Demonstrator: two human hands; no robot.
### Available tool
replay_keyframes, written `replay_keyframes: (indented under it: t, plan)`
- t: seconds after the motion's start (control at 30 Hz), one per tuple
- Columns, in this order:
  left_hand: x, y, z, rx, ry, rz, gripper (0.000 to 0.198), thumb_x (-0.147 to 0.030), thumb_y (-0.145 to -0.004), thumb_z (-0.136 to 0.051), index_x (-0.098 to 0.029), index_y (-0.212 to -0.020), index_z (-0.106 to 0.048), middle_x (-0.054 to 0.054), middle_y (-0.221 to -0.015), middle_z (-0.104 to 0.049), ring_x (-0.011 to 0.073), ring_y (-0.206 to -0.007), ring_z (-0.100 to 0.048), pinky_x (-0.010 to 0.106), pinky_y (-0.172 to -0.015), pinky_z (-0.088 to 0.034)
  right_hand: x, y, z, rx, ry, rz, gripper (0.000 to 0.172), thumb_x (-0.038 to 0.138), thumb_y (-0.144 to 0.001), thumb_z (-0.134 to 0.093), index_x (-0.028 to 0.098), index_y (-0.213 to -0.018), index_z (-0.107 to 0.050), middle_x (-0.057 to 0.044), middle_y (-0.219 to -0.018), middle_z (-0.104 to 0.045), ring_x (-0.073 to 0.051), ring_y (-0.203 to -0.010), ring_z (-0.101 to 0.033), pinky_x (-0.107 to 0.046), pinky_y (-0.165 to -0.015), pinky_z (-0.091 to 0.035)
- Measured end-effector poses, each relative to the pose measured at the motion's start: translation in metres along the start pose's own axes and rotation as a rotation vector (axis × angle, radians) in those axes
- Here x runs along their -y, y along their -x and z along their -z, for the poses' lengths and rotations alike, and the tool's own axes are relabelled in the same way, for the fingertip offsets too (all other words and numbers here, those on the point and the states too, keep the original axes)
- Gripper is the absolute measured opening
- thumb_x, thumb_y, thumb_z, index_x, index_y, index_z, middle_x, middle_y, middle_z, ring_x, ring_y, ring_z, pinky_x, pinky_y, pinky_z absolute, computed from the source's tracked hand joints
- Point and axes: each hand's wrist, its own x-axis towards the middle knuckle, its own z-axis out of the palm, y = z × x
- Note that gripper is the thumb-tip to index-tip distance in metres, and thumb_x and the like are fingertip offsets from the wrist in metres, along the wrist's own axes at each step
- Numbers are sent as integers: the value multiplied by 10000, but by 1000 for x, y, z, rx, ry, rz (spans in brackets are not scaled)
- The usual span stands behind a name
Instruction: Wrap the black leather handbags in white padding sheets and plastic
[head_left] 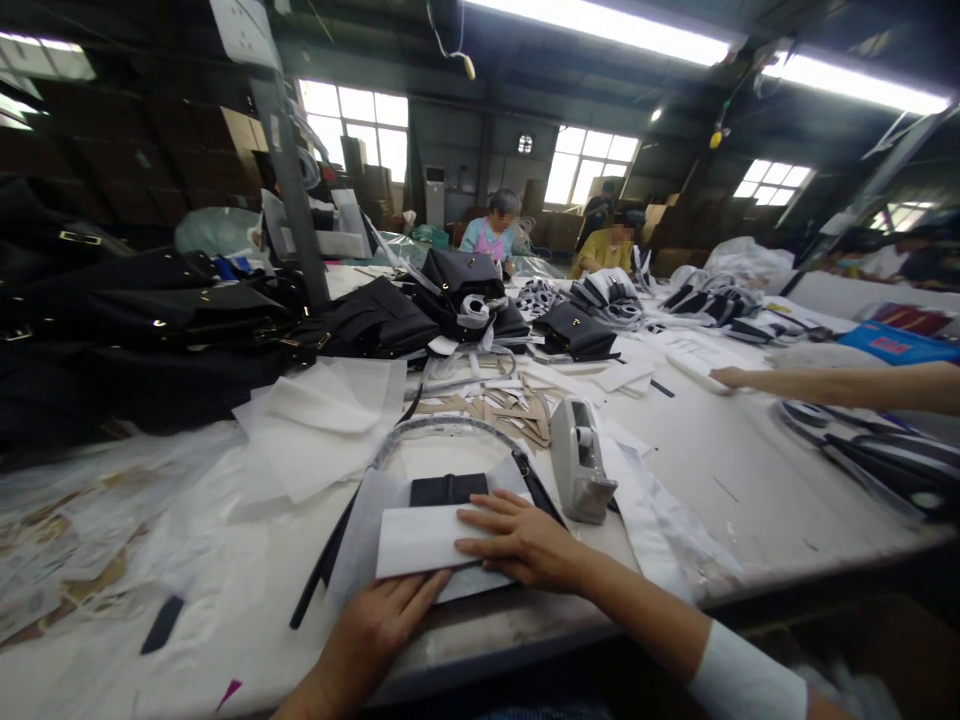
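Observation:
A small black bag piece [448,489] lies on white wrapping paper [420,538] near the front edge of the white table [735,470]. My right hand [521,540] lies flat on the folded paper, fingers stretched out and pointing left. My left hand [382,622] presses the paper's lower edge from below, fingers extended. A clear-wrapped strap [450,428] loops behind the black piece. A black strap [322,565] runs off to the left of the paper.
A grey tape dispenser [581,460] stands right of my hands. Sheets of white paper [322,420] and piles of black handbags [150,330] fill the left. Cardboard scraps [510,405] lie further back. Another person's arm [832,385] reaches in from the right. Two people work at the far end.

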Motion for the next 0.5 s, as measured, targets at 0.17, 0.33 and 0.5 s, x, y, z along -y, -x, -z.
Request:
replay_keyframes:
  t: [0.17,0.33,0.5]
  plan:
    - [-6,3,9,-62,-25,-5,385,-159,-994,-452,-210,-1371,-510,76,-1145,-718,188,-991,-693,306,-883,-559,5,-1,1,25,20,19,478,240,-984,-467,345,-1447,-416,-4,-1547,-383,-238,-1468,-226,-536,-1198,-116]
    - [-30,-6,38,-71,-132,99,256,-199,-984,-478,-201,-1163,-660,71,-1088,-739,210,-959,-708,328,-874,-570,5,2,-5,9,29,38,539,192,-957,-478,336,-1467,-377,-20,-1542,-393,-247,-1464,-237,-570,-1193,-104]
    - [-35,-42,54,-42,-60,26,458,-329,-918,-602,-192,-1346,-514,100,-1321,-627,263,-1194,-606,368,-975,-539,0,3,-15,-5,4,48,548,235,-947,-514,289,-1473,-368,-38,-1556,-366,-248,-1468,-224,-511,-1202,-147]
